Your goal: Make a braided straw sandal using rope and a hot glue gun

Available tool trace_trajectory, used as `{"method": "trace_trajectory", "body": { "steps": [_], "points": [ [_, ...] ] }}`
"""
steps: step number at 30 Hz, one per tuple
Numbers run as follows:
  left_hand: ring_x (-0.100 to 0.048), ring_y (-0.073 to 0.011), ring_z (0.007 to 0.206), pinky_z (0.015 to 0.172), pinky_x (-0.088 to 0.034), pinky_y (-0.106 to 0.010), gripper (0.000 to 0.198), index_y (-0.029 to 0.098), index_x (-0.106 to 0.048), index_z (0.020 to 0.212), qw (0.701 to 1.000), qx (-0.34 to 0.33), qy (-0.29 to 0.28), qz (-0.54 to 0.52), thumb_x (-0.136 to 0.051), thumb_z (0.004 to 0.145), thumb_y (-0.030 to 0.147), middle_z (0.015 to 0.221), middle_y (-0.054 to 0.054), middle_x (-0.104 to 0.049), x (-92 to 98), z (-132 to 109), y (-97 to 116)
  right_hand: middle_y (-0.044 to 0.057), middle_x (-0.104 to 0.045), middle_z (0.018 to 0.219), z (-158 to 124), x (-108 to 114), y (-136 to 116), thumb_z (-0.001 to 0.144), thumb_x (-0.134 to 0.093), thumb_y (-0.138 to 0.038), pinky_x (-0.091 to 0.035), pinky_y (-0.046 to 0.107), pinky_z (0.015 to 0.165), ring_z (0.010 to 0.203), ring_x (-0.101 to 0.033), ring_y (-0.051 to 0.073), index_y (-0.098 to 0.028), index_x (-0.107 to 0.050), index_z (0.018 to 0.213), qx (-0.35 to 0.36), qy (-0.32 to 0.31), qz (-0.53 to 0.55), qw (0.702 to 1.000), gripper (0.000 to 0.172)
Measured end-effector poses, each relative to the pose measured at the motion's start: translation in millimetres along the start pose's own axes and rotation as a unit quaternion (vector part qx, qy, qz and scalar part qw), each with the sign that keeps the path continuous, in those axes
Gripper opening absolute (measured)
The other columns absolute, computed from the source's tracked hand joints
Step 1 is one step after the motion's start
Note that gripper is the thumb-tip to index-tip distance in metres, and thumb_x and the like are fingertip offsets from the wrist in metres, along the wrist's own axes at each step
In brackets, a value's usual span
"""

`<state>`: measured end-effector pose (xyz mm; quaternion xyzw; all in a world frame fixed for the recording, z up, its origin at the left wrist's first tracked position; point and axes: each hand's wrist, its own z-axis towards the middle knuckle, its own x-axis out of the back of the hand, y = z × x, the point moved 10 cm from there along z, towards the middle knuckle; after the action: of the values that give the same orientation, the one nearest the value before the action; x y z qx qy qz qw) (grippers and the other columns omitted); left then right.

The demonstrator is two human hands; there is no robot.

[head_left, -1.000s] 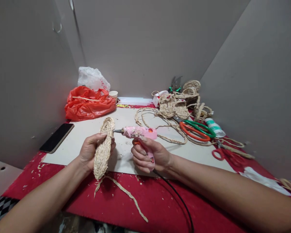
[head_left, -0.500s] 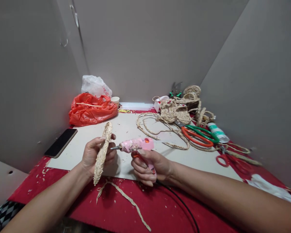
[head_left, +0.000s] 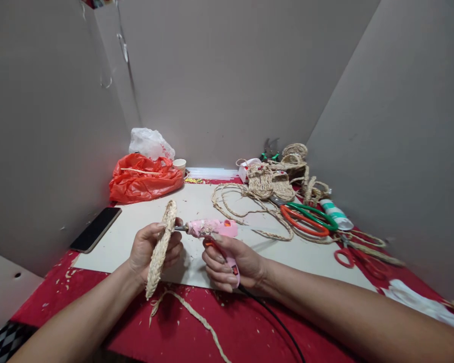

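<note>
My left hand (head_left: 146, 249) grips a braided straw piece (head_left: 161, 254), seen nearly edge-on and tilted, thumb on the near side and fingers behind. In my right hand (head_left: 225, 262) is a pink hot glue gun (head_left: 212, 228), held by its handle with fingers around the red trigger. Its metal nozzle points left and meets the far side of the straw piece; the tip is hidden behind it. A black cord (head_left: 272, 312) runs down from the handle. Below the hands a thin straw braid (head_left: 196, 315) lies on the red cloth (head_left: 136, 322).
Left stand a phone (head_left: 96, 229), red plastic bag (head_left: 144, 181) and paper cup (head_left: 179, 165). Glue sticks (head_left: 212, 174) lie at the back. Right are woven straw pieces (head_left: 261, 181), orange-and-green scissors (head_left: 306, 222), red scissors (head_left: 344, 258) and a green-striped roll (head_left: 336, 214). Grey panels (head_left: 227, 80) enclose the table.
The glue gun's nozzle has moved in behind the straw piece, where its tip no longer shows. The whole view has shifted slightly, with the table sitting lower.
</note>
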<state>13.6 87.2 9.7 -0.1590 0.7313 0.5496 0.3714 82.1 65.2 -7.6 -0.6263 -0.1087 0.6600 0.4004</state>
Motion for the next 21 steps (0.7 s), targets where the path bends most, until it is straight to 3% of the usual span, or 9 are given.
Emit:
{"method": "trace_trajectory", "body": {
  "steps": [5, 8, 10, 12, 14, 17, 19, 21],
  "points": [
    [-0.035, -0.0063, 0.032, 0.031, -0.028, -0.015, 0.026, 0.01, -0.065, 0.087, 1.0, -0.006, 0.021, 0.002, -0.065, 0.069, 0.028, 0.043, 0.006, -0.039, 6.4, -0.8, 3.4, -0.007, -0.042, 0.045, 0.1, 5.0, 6.8, 0.087, -0.054, -0.049, -0.044, 0.019, 0.035, 0.031, -0.037, 0.005, -0.016, -0.043, 0.055, -0.024, 0.023, -0.046, 0.998, 0.047],
    [-0.039, -0.0071, 0.034, 0.032, -0.031, -0.016, 0.026, 0.011, -0.064, 0.088, 0.999, -0.031, 0.038, 0.009, -0.065, 0.068, 0.027, 0.045, 0.006, -0.042, 12.3, -0.5, 16.4, -0.008, -0.039, 0.042, -0.9, 10.4, 4.0, 0.083, -0.057, -0.052, -0.042, 0.019, 0.034, 0.029, -0.034, 0.004, -0.017, -0.041, 0.054, -0.028, 0.059, -0.086, 0.994, 0.049],
    [-0.04, -0.0073, 0.035, 0.033, -0.032, -0.016, 0.023, 0.011, -0.064, 0.085, 0.996, -0.071, 0.059, 0.018, -0.065, 0.067, 0.025, 0.045, 0.006, -0.043, 18.2, 0.3, 32.6, -0.009, -0.036, 0.041, -3.4, 16.5, -6.5, 0.081, -0.057, -0.056, -0.041, 0.02, 0.035, 0.029, -0.032, 0.004, -0.018, -0.04, 0.053, -0.022, 0.109, -0.142, 0.984, 0.051],
    [-0.043, -0.0079, 0.036, 0.034, -0.036, -0.018, 0.02, 0.011, -0.063, 0.081, 0.986, -0.118, 0.111, 0.028, -0.065, 0.065, 0.023, 0.046, 0.004, -0.047, 30.7, 0.0, 50.6, -0.009, -0.037, 0.042, -9.7, 24.7, -25.2, 0.08, -0.056, -0.059, -0.041, 0.021, 0.037, 0.03, -0.032, 0.005, -0.018, -0.043, 0.053, -0.017, 0.187, -0.255, 0.949, 0.051],
    [-0.051, -0.0103, 0.04, 0.038, -0.043, -0.02, 0.017, 0.011, -0.062, 0.077, 0.97, -0.157, 0.183, 0.04, -0.066, 0.063, 0.021, 0.05, 0.001, -0.055, 47.5, -2.5, 65.5, -0.005, -0.049, 0.049, -16.4, 24.1, -49.4, 0.08, -0.057, -0.057, -0.045, 0.024, 0.047, 0.039, -0.045, 0.009, -0.017, -0.057, 0.064, -0.016, 0.24, -0.431, 0.87, 0.043],
    [-0.06, -0.0144, 0.047, 0.043, -0.049, -0.024, 0.017, 0.012, -0.063, 0.075, 0.948, -0.198, 0.242, 0.055, -0.067, 0.06, 0.018, 0.057, -0.002, -0.064, 64.9, -4.8, 79.2, 0.004, -0.068, 0.075, -18.7, 9.3, -70.3, 0.081, -0.057, -0.049, -0.046, 0.029, 0.067, 0.069, -0.062, 0.018, -0.019, -0.069, 0.091, -0.047, 0.226, -0.692, 0.684, 0.034],
    [-0.061, -0.0148, 0.049, 0.045, -0.049, -0.024, 0.018, 0.012, -0.064, 0.075, 0.944, -0.217, 0.24, 0.067, -0.069, 0.058, 0.017, 0.058, -0.002, -0.066, 69.2, -3.2, 83.9, 0.008, -0.07, 0.081, -22.1, 11.0, -74.0, 0.082, -0.055, -0.047, -0.042, 0.029, 0.064, 0.071, -0.063, 0.021, -0.018, -0.069, 0.09, -0.095, 0.228, -0.794, 0.556, 0.033],
    [-0.062, -0.0149, 0.05, 0.047, -0.051, -0.024, 0.019, 0.012, -0.065, 0.074, 0.941, -0.231, 0.233, 0.086, -0.072, 0.057, 0.017, 0.059, -0.002, -0.067, 71.5, -1.8, 86.3, 0.011, -0.07, 0.081, -26.7, 18.8, -75.5, 0.082, -0.053, -0.049, -0.036, 0.029, 0.058, 0.068, -0.063, 0.023, -0.017, -0.068, 0.087, -0.141, 0.242, -0.846, 0.454, 0.035]
  ]
}}
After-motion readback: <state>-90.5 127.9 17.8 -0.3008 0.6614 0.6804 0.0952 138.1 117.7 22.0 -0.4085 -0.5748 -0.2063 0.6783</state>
